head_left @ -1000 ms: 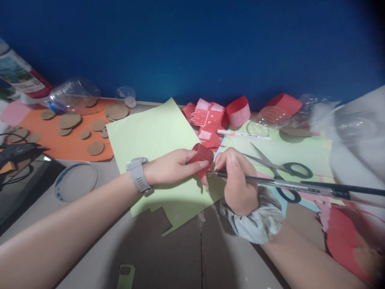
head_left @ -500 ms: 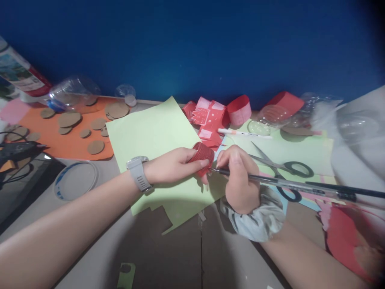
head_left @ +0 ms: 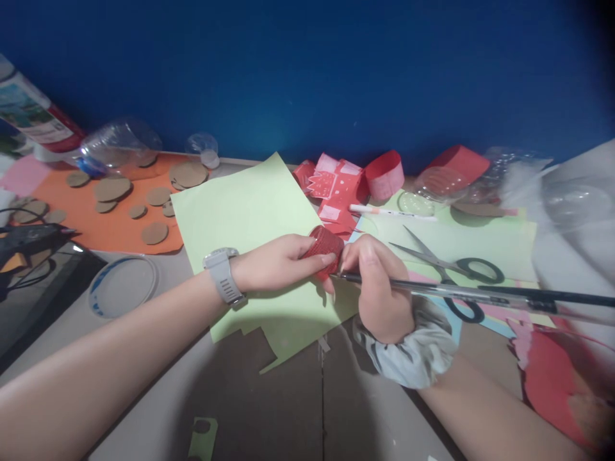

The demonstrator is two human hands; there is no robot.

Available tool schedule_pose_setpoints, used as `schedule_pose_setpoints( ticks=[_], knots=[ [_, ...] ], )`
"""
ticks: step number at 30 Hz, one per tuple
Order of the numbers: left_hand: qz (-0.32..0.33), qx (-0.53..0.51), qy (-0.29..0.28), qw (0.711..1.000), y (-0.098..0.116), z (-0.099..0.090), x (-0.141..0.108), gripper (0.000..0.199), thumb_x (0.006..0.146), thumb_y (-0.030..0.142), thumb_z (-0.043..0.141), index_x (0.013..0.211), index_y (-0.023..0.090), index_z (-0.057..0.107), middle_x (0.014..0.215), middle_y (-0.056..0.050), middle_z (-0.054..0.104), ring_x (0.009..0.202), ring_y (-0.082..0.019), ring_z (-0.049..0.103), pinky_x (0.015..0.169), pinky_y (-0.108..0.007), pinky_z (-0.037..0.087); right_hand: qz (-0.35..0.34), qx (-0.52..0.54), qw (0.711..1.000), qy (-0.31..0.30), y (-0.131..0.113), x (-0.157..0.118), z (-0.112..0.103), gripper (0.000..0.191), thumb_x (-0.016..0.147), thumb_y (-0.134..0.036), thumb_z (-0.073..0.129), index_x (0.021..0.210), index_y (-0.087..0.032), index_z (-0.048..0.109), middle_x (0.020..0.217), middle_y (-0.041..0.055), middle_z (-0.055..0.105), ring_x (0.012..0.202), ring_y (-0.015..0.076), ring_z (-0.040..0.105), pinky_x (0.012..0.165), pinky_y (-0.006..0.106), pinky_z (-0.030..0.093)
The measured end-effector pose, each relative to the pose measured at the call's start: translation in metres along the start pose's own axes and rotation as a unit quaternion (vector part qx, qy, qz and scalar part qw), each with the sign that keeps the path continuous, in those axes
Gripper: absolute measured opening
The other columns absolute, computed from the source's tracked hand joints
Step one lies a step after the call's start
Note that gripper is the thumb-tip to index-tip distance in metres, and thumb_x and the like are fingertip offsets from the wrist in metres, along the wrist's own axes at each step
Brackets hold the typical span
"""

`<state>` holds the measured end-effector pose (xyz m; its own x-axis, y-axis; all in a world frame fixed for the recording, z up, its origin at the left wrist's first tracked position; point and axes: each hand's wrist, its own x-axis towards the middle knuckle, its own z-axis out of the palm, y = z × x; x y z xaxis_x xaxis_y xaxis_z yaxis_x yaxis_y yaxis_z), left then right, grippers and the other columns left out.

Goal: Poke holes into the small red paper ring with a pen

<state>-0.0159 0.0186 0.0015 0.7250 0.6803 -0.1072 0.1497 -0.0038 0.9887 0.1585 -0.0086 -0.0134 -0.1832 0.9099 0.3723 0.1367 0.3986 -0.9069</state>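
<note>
My left hand (head_left: 288,264), with a grey watch on its wrist, grips a small red cup-like piece (head_left: 324,251) with a ridged side. My right hand (head_left: 382,282), a grey-green scrunchie at its wrist, is closed around a black-tipped pen (head_left: 432,289) with a clear barrel. The pen's tip meets the lower side of the red piece, though the exact contact is too small to make out. Beneath both hands lies a sheet of light green paper (head_left: 240,218), its near edge cut unevenly.
Black-handled scissors (head_left: 449,262) lie open to the right. Red paper pieces (head_left: 341,186) and a white marker (head_left: 384,211) are behind the hands. Cardboard discs (head_left: 113,189) rest on orange paper (head_left: 115,230) at left, near a clear plastic lid (head_left: 123,288) and a glue gun (head_left: 29,237).
The pen's tip has slid slightly left and down along the red piece, with my right hand shifting a little. My left hand keeps its hold.
</note>
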Motion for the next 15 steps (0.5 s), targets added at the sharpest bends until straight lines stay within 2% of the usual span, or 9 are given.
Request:
schedule_pose_setpoints(
  ticks=[2,7,12,15],
  knots=[
    [0.0,-0.003,-0.002,1.0,-0.0005,0.0,0.0001,0.035,0.1,0.035,0.04,0.093,0.01,0.063,0.09,-0.01,0.073,0.087,-0.017,0.068,0.088,-0.029,0.049,0.008,-0.001,1.0,-0.01,-0.0002,-0.0002,-0.0008,0.034,0.1,-0.034,0.037,0.069,-0.021,0.047,0.062,0.0007,0.047,0.059,0.0166,0.046,0.057,0.033,0.034],
    [-0.002,0.006,0.006,1.0,-0.0006,-0.0002,-0.0003,0.034,0.1,0.035,0.04,0.094,0.01,0.063,0.09,-0.011,0.073,0.087,-0.018,0.068,0.086,-0.031,0.049,-0.013,-0.014,0.999,0.025,0.0002,0.0009,-0.0011,0.036,0.099,-0.031,0.037,0.067,-0.021,0.047,0.063,0.0011,0.046,0.06,0.0166,0.046,0.057,0.033,0.034],
    [0.0,0.005,0.001,1.0,0.0005,-0.0002,-0.0004,0.034,0.1,0.033,0.039,0.091,0.01,0.062,0.089,-0.01,0.073,0.087,-0.017,0.068,0.087,-0.03,0.049,-0.009,-0.014,1.0,-0.005,-0.0006,0.0001,-0.0005,0.035,0.1,-0.031,0.037,0.067,-0.02,0.046,0.061,-0.0002,0.047,0.057,0.0142,0.046,0.055,0.031,0.034],
    [-0.001,0.011,0.007,1.0,0.0002,-0.0001,-0.0003,0.034,0.1,0.034,0.04,0.091,0.011,0.063,0.089,-0.009,0.073,0.087,-0.017,0.068,0.086,-0.029,0.049,0.006,-0.014,1.0,-0.003,-0.0009,-0.0001,-0.0011,0.035,0.1,-0.033,0.037,0.068,-0.02,0.046,0.061,0.0001,0.048,0.057,0.015,0.046,0.055,0.031,0.034]
  ],
)
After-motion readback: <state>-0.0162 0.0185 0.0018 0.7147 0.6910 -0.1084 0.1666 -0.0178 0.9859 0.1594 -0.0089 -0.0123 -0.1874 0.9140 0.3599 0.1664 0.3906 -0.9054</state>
